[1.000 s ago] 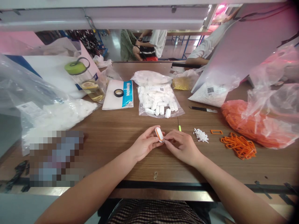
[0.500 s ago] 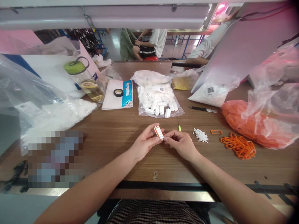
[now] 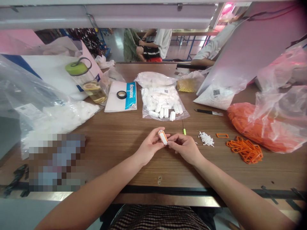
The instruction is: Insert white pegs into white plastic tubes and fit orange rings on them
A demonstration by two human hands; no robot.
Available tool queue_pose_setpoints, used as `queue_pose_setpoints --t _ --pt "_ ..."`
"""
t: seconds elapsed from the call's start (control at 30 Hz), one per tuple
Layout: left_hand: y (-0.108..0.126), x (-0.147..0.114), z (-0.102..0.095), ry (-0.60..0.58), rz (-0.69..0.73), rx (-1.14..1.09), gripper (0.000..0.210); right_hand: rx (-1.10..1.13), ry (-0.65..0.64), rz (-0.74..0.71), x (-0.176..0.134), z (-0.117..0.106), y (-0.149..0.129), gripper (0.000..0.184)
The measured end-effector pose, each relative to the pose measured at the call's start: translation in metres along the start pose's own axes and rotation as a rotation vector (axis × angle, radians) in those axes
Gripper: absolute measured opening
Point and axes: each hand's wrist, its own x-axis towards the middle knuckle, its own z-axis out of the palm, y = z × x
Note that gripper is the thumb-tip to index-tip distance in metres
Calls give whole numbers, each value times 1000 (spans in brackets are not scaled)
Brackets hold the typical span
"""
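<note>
In my left hand (image 3: 151, 145) is a small white plastic part with an orange frame (image 3: 163, 137); rows of little holes or bumps cover its face. Its lower end tilts toward the right. My right hand (image 3: 184, 147) pinches thumb and forefinger together at that lower corner; whatever lies between those fingertips is too small to make out. Just beyond the right hand lies a thin tool with a yellow-green handle (image 3: 184, 131). Close by on its right are a heap of tiny white pieces (image 3: 206, 139), a single orange frame (image 3: 222, 135) and a tangle of orange frames (image 3: 246, 150).
An opened bag of white plastic parts (image 3: 163, 102) lies ahead, beside a notebook (image 3: 117, 103) with a tape roll (image 3: 122, 94). A bottle (image 3: 90, 84) leans at left. A craft knife (image 3: 208, 112) and a bag of orange frames (image 3: 254, 127) are on the right. People sit beyond.
Both hands stay almost in place over the table. The white part with the orange frame has turned very slightly, and the right fingertips remain at its lower corner.
</note>
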Motion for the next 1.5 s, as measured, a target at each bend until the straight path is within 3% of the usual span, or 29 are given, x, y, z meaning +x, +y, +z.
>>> queue_pose_setpoints --t 0.23,0.53,0.7,0.83,1.03,1.3,1.5 --pt "0 -1 1 20 40 146 51 -120 94 -93 -4 6 8 13" --pt "3 -6 1 -61 98 279 37 -179 6 -124 -3 -5 -1 20" --pt "2 -9 4 -94 84 368 32 -219 73 -184 -7 -6 -5 19" --pt "2 -9 7 -66 87 396 32 -196 113 -174 -8 -3 -2 20" --pt "2 -8 6 -11 51 406 34 -78 76 -119 -5 -1 0 19" --pt "6 -11 4 -102 112 606 38 5 -2 40 -5 -4 -7 21" --pt "5 -10 -1 -166 155 683 36 5 -19 -1 -4 -4 -1 22"
